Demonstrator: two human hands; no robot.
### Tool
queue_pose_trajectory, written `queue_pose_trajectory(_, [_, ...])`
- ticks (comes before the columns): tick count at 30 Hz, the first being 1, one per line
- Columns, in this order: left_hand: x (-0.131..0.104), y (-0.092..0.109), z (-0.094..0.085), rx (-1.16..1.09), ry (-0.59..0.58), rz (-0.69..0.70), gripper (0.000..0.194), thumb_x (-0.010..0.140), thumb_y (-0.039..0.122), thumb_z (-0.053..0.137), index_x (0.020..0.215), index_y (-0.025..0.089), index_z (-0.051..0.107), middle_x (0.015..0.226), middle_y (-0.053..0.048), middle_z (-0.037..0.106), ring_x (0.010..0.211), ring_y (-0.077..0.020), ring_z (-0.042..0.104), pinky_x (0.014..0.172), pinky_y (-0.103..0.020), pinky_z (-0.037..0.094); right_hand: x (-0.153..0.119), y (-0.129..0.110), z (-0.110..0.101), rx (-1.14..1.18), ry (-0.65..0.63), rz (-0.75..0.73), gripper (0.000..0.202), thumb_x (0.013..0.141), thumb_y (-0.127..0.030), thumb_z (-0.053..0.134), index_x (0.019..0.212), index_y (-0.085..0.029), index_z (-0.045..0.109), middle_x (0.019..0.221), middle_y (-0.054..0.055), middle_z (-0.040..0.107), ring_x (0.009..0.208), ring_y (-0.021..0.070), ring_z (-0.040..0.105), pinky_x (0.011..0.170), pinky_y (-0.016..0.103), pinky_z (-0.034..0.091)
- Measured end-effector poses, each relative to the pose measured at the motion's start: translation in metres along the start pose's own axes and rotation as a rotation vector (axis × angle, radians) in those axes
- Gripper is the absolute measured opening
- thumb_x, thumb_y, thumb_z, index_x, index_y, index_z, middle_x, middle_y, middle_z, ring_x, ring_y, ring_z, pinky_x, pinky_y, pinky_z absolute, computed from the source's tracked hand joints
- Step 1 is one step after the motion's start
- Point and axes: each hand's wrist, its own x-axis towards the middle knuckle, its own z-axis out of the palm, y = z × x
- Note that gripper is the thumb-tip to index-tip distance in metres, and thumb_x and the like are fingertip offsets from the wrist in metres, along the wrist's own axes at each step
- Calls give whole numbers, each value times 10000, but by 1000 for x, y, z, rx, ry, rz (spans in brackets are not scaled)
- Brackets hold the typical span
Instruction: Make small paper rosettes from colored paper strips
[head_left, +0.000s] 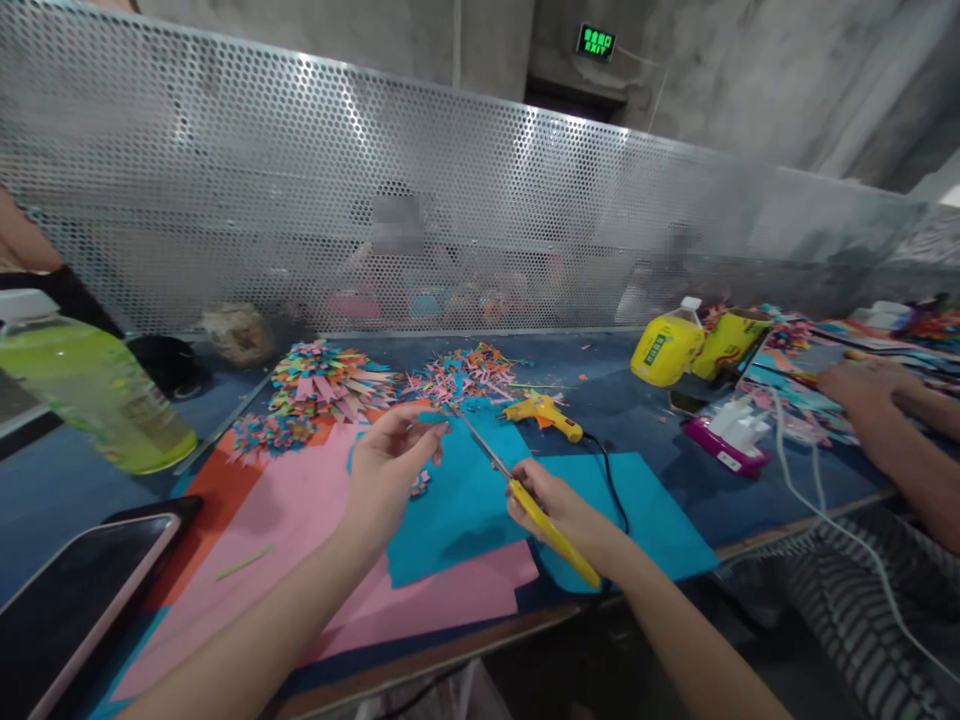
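Observation:
My right hand is closed on the yellow handles of a pair of scissors, whose metal blades point up and left. My left hand is pinched on a small blue paper piece, just left of the blade tips. Below both hands lie a blue sheet and pink sheets, with a small paper piece partly behind my left fingers. A yellow glue gun lies beyond the scissors. Piles of folded paper strips and loose cut strips sit farther back.
A green bottle and a phone are at the left. Toward the right are a yellow bottle, a power strip with white plugs and cables, and another person's hands. A perforated metal screen runs along the back.

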Motion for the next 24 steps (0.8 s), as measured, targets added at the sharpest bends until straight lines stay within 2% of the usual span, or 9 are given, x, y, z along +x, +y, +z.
queue_pose_trajectory(8, [1,-3,-1,-12,9,-9,207,624,200,694,803,182,591,576,51,570,478,-68,510,459,-192,372,1,6,2,27,2,-9,233,821,-406,476,840,-191,389,707,-43,396,605,81,363,527,200,318])
queue_pose_trajectory(24, [0,-6,-4,10,2,-2,202,640,214,692,815,182,598,634,36,595,512,-63,503,492,-190,381,-2,-1,0,4,-10,28,267,820,-445,469,858,-191,397,720,-38,414,634,92,380,554,216,321])
